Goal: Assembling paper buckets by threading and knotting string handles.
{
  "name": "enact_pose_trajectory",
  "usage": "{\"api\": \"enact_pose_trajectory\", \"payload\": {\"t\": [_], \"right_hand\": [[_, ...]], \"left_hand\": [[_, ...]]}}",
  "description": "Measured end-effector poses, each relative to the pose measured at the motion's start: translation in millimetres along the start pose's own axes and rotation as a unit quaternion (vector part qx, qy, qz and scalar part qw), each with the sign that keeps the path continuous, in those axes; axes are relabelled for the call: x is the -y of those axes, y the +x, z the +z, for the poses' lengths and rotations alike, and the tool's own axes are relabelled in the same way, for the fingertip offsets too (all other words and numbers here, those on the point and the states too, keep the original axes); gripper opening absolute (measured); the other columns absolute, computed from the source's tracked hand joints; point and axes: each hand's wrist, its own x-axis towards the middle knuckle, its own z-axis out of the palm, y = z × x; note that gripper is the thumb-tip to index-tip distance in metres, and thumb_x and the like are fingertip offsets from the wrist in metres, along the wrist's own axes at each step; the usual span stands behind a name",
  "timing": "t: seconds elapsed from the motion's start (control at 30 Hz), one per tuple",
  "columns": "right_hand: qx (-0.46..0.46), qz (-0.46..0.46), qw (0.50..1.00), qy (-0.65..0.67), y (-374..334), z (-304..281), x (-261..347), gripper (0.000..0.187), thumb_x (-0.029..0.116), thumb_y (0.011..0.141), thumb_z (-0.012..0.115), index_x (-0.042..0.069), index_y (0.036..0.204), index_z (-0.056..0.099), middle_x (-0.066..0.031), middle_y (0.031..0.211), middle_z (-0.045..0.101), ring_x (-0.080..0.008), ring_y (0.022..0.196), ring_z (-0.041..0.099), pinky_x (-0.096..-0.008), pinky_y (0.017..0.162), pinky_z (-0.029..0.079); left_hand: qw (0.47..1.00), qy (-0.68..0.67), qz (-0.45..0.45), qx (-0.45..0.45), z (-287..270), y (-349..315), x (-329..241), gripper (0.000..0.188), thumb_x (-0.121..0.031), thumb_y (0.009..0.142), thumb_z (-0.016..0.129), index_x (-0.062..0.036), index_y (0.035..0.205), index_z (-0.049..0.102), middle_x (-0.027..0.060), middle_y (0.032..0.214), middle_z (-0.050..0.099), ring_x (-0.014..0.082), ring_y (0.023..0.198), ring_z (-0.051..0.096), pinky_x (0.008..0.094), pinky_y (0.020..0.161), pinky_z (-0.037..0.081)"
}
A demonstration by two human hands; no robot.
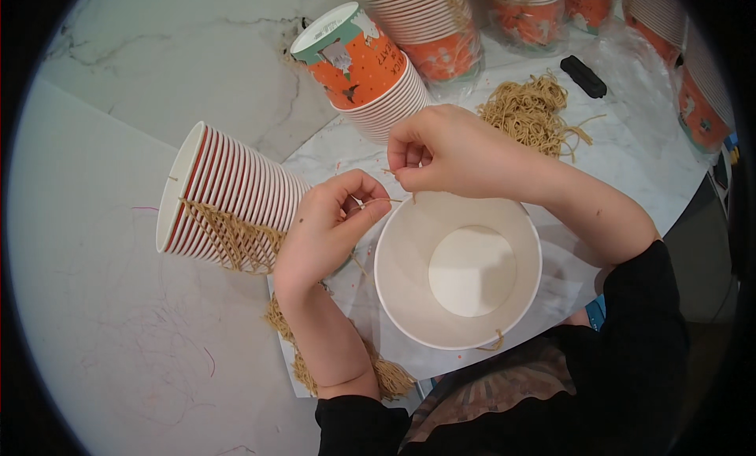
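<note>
A white paper bucket (pixel 405 259) stands in front of me, its open mouth facing up. At its far left rim, my left hand (pixel 335 224) pinches a thin tan cord (pixel 386 200) between thumb and fingertips. My right hand (pixel 437 153) is closed just beyond the rim, with a short tan cord end showing at its fingertips. Whether both hands grip one cord, I cannot tell. Another bit of cord (pixel 496 342) hangs over the bucket's near rim. The outside of the bucket is mostly hidden.
Nested buckets (pixel 268 172) with tan cord handles (pixel 236 235) lean at left. An orange-and-green stack (pixel 354 66) stands behind; plastic-wrapped stacks (pixel 437 58) line the back. A loose cord pile (pixel 524 113) sits near a black object (pixel 583 76). More cord (pixel 391 377) lies under my left forearm.
</note>
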Motion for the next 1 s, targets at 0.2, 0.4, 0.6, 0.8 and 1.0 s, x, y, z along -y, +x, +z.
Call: {"api": "enact_pose_trajectory", "payload": {"t": [0.2,0.4,0.6,0.8,1.0], "right_hand": [[0.028,0.01,0.998,-0.05,-2.3,-1.6,3.2,0.013,0.01,0.079,0.069,-0.003,0.082,0.07,-0.0153,0.076,0.071,-0.0304,0.076,0.07,-0.0412,0.071,0.054],[0.05,0.015,0.998,-0.036,-1.3,-1.5,0.3,0.011,0.01,0.085,0.065,0.0,0.085,0.068,-0.0107,0.075,0.069,-0.0216,0.069,0.066,-0.035,0.064,0.051],[0.09,0.046,0.995,-0.02,-1.3,-2.7,4.0,0.013,0.013,0.09,0.065,0.0,0.09,0.066,-0.0095,0.076,0.068,-0.0187,0.07,0.065,-0.0334,0.065,0.05],[0.088,0.032,0.996,-0.002,-1.1,-2.0,3.1,0.013,0.013,0.091,0.065,0.0,0.089,0.066,-0.009,0.077,0.069,-0.0178,0.071,0.065,-0.033,0.066,0.051],[0.084,0.011,0.996,-0.002,-1.5,-2.7,2.7,0.013,0.009,0.087,0.066,-0.001,0.093,0.065,-0.0096,0.081,0.069,-0.0193,0.075,0.066,-0.0333,0.069,0.053]], "left_hand": [[0.999,-0.01,0.009,-0.029,0.2,2.2,-1.2,0.013,-0.009,0.091,0.073,0.0006,0.098,0.067,-0.002,0.08,0.064,0.0028,0.066,0.047,0.0222,0.059,0.041],[0.998,-0.042,-0.014,-0.037,1.6,6.6,-1.5,0.014,-0.01,0.092,0.074,-0.0001,0.1,0.07,-0.004,0.077,0.063,0.0011,0.065,0.047,0.0214,0.057,0.039],[0.993,-0.111,-0.021,-0.03,3.5,10.1,0.1,0.014,-0.011,0.092,0.076,-0.0002,0.098,0.07,-0.0026,0.078,0.066,0.0005,0.065,0.051,0.0189,0.056,0.039],[0.987,-0.153,-0.031,-0.028,3.5,12.2,-2.4,0.014,-0.009,0.089,0.079,-0.0005,0.095,0.069,-0.0012,0.08,0.069,0.0001,0.066,0.054,0.0177,0.057,0.04],[0.985,-0.167,-0.037,-0.032,4.7,14.3,-0.3,0.013,-0.004,0.088,0.076,0.0,0.098,0.069,-0.0001,0.084,0.069,0.0002,0.069,0.056,0.017,0.06,0.041]]}}
